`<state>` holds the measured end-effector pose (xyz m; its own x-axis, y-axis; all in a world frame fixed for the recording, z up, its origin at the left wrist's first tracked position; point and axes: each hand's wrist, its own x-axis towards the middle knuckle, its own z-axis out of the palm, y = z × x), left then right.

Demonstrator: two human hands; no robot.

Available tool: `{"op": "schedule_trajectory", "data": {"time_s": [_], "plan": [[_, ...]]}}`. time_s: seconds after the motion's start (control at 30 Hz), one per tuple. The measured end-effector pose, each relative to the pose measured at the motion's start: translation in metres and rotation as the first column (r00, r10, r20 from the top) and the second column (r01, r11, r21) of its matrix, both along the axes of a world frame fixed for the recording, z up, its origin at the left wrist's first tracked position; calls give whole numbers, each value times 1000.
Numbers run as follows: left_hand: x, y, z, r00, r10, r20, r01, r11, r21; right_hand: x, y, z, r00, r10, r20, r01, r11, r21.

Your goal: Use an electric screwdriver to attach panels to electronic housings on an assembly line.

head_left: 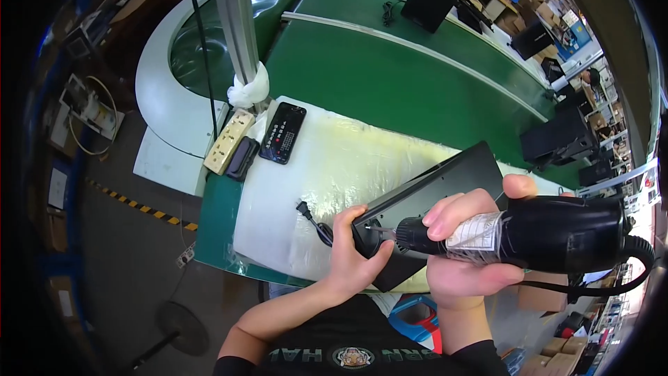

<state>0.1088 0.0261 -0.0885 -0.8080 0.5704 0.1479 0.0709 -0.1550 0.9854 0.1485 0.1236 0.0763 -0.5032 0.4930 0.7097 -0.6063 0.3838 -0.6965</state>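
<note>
Head view — right hand point(452, 275) grips screwdriver point(557, 235), left hand point(351, 261) holds casing point(445, 191).

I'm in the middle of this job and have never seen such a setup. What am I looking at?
There is no robot here: just a person's two bare hands. The single picture comes from a wide fisheye camera on their head, looking down, so straight edges bend near its rim.

The left hand grips one end of a black case. The right hand holds a black driver, its tip pointing at that end; I cannot tell whether they touch.

Under the case is a white pad, with a plug and a phone on it. A power strip sits at left; beyond runs a green belt.
</note>
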Motion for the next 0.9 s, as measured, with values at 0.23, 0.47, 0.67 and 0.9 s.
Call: {"op": "schedule_trajectory", "data": {"time_s": [0.23,0.47,0.67,0.9], "plan": [[0,3,3,998,43,-50,-43,999,8,-15,-7,-12,919,-129,373,58,979,195],[0,0,5,997,63,-50,-63,998,0,-16,-2,-23,934,-39,356,-58,964,260],[-13,-16,1,980,-56,-189,49,998,-41,-27,-1,-22,962,-7,271,-68,962,265],[-76,-39,-23,789,-598,-143,548,790,-277,-6,20,-10,980,124,153,-130,991,31]]}}
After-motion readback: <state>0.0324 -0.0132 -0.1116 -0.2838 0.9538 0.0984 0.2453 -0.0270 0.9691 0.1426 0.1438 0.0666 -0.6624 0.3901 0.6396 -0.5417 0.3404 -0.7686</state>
